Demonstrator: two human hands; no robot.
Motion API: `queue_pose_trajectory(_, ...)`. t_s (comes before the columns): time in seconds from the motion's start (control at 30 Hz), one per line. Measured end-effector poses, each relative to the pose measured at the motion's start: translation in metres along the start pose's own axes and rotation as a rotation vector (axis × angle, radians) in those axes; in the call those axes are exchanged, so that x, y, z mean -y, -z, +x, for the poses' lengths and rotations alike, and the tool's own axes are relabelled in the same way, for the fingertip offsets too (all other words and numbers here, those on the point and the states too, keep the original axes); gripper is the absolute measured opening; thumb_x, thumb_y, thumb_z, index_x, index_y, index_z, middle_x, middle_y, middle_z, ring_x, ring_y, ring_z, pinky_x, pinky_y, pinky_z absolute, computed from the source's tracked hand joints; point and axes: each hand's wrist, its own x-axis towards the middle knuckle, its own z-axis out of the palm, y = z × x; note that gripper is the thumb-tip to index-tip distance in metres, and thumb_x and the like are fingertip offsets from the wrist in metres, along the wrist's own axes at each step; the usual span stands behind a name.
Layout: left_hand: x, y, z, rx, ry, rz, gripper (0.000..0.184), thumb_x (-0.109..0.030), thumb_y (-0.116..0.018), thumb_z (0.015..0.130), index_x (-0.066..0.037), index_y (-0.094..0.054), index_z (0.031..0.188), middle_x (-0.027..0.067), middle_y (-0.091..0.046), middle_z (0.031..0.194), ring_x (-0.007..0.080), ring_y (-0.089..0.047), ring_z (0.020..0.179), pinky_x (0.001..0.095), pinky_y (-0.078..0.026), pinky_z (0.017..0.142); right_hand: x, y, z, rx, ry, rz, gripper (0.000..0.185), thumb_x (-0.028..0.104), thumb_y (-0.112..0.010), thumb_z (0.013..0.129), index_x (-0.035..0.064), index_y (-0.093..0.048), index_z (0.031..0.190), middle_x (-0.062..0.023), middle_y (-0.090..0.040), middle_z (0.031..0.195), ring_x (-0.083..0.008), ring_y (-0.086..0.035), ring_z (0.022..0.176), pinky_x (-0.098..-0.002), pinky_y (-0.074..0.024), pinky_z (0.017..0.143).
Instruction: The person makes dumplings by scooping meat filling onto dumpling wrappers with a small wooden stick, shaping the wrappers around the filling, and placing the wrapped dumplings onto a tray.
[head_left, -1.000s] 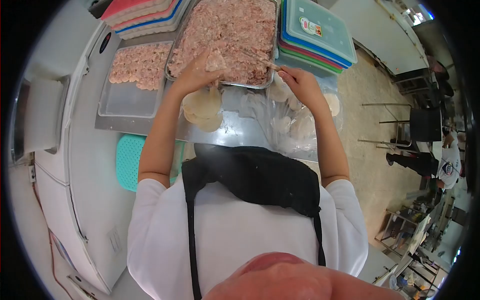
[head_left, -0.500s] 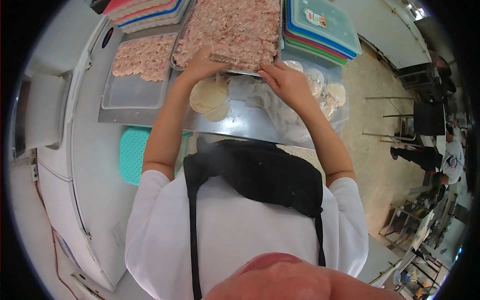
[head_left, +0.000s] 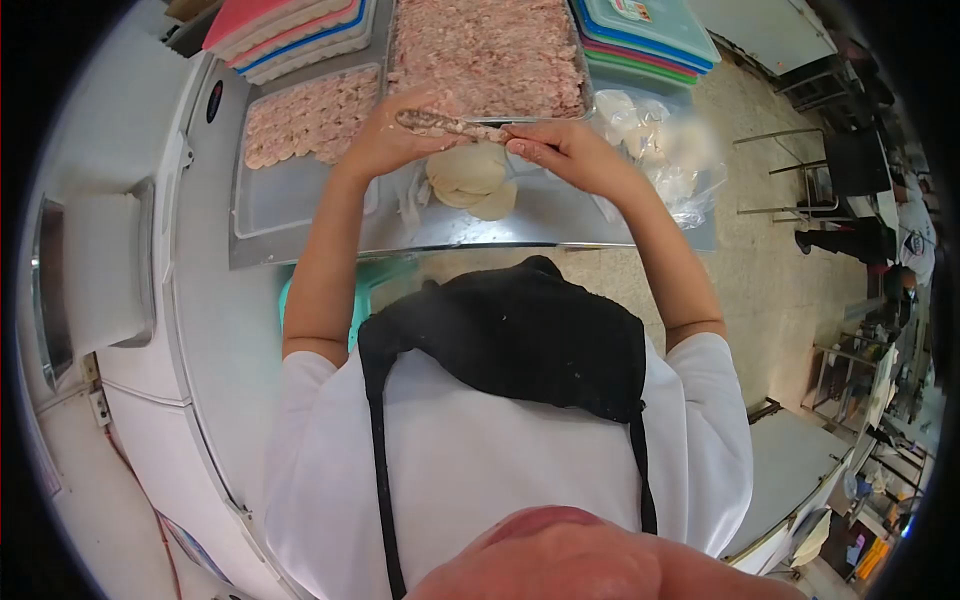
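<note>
Right hand [head_left: 568, 152]: thumb and fingers closed on the handle of the spreading tool [head_left: 432, 122]. Left hand [head_left: 395, 138]: fingers partly curled, with the tool's blade end at the palm; whether it grips anything cannot be told. The tool spans both hands, at the near rim of the meat tray [head_left: 545, 120]. Pale dough discs [head_left: 468, 180] lie stacked near the front edge of the metal surface [head_left: 565, 228].

The person wears a plain white shirt [head_left: 510, 460] with short, loose sleeves [head_left: 708, 375] that end near the elbows. Over it is a black apron [head_left: 510, 335], its bib sagging in a wavy edge and dotted with pale specks, with narrow black straps [head_left: 383, 480] at either side.
</note>
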Motion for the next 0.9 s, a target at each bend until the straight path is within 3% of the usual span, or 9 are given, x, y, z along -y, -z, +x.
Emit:
queue_pose_trajectory(0.03,0.003,0.006,-0.006,-0.031,-0.097,0.066,0.055,-0.030,-0.083,0.068,-0.003,-0.064,0.112,0.0123,-0.065,0.107,0.0230,-0.061,0.100,0.0328,-0.046,0.089,0.005,-0.005,0.007,0.040,0.008,0.005,0.028,0.026,-0.060,0.091,0.0041,-0.067,0.108,-0.0132,-0.067,0.106,-0.0281,-0.064,0.092,-0.0327,-0.0490,0.081)
queue_pose_trajectory(0.13,-0.023,0.040,-0.013,0.176,0.343,-0.281,0.061,-0.031,-0.082,0.069,0.000,-0.060,0.116,0.0160,-0.062,0.111,0.0246,-0.060,0.101,0.0328,-0.045,0.091,0.049,-0.006,0.012,-0.138,0.030,-0.321,0.026,0.028,-0.061,0.090,0.0075,-0.068,0.104,-0.0099,-0.066,0.094,-0.0294,-0.063,0.083,-0.0359,-0.0500,0.073)
queue_pose_trajectory(0.2,0.028,0.033,-0.033,-0.007,0.118,-0.076,0.061,-0.031,-0.081,0.070,-0.001,-0.059,0.119,0.0149,-0.064,0.105,0.0225,-0.061,0.096,0.0320,-0.046,0.090,0.062,-0.031,0.014,-0.272,0.153,-0.412,0.024,0.029,-0.061,0.089,0.0103,-0.068,0.101,-0.0075,-0.064,0.087,-0.0290,-0.062,0.075,-0.0377,-0.0499,0.064)
queue_pose_trajectory(0.23,0.036,0.035,-0.039,-0.100,0.005,0.026,0.061,-0.030,-0.081,0.071,-0.002,-0.058,0.120,0.0144,-0.064,0.103,0.0214,-0.061,0.094,0.0316,-0.046,0.090,0.066,-0.036,0.017,-0.242,0.125,-0.428,0.024,0.030,-0.061,0.089,0.0106,-0.068,0.102,-0.0074,-0.064,0.087,-0.0292,-0.062,0.075,-0.0376,-0.0498,0.064)
queue_pose_trajectory(0.43,-0.012,0.085,-0.055,0.094,0.412,-0.429,0.049,-0.023,-0.076,0.076,-0.005,-0.058,0.118,0.0052,-0.067,0.087,0.0088,-0.060,0.077,0.0262,-0.051,0.066,0.090,-0.039,0.030,-0.196,0.017,-0.210,0.028,0.035,-0.055,0.092,0.0133,-0.068,0.104,-0.0108,-0.066,0.090,-0.0319,-0.063,0.080,-0.0415,-0.0509,0.068)
queue_pose_trajectory(0.53,0.000,0.096,-0.065,0.125,0.470,-0.254,0.044,-0.022,-0.074,0.078,-0.005,-0.059,0.116,0.0037,-0.067,0.084,0.0050,-0.059,0.074,0.0235,-0.049,0.057,0.100,-0.083,0.035,-0.143,0.047,-0.273,0.029,0.025,-0.057,0.092,0.0021,-0.064,0.108,-0.0151,-0.066,0.098,-0.0326,-0.062,0.086,-0.0340,-0.0493,0.076)
queue_pose_trajectory(0.73,0.067,0.112,-0.110,-0.184,0.268,-0.203,0.036,-0.018,-0.075,0.076,-0.003,-0.060,0.105,0.0036,-0.063,0.084,0.0098,-0.057,0.075,0.0287,-0.048,0.061,0.084,-0.111,0.042,-0.152,-0.057,0.033,0.032,0.024,-0.056,0.094,0.0008,-0.062,0.115,-0.0105,-0.067,0.093,-0.0216,-0.062,0.087,-0.0301,-0.0473,0.080)
queue_pose_trajectory(0.83,0.141,0.127,-0.147,-0.196,0.476,0.120,0.039,-0.020,-0.076,0.075,-0.002,-0.060,0.104,0.0055,-0.060,0.083,0.0137,-0.057,0.076,0.0304,-0.048,0.067,0.057,-0.124,0.018,-0.313,-0.199,0.235,0.032,0.025,-0.055,0.095,0.0007,-0.062,0.116,-0.0020,-0.062,0.082,-0.0109,-0.057,0.072,-0.0242,-0.0454,0.064)
queue_pose_trajectory(0.9,0.142,0.127,-0.159,-0.186,0.517,0.204,0.044,-0.024,-0.076,0.072,-0.004,-0.059,0.107,0.0133,-0.062,0.095,0.0265,-0.059,0.089,0.0370,-0.047,0.077,0.055,-0.119,0.002,-0.287,-0.386,0.363,0.031,0.025,-0.056,0.095,0.0022,-0.062,0.116,0.0030,-0.056,0.076,-0.0050,-0.047,0.062,-0.0200,-0.0371,0.054)
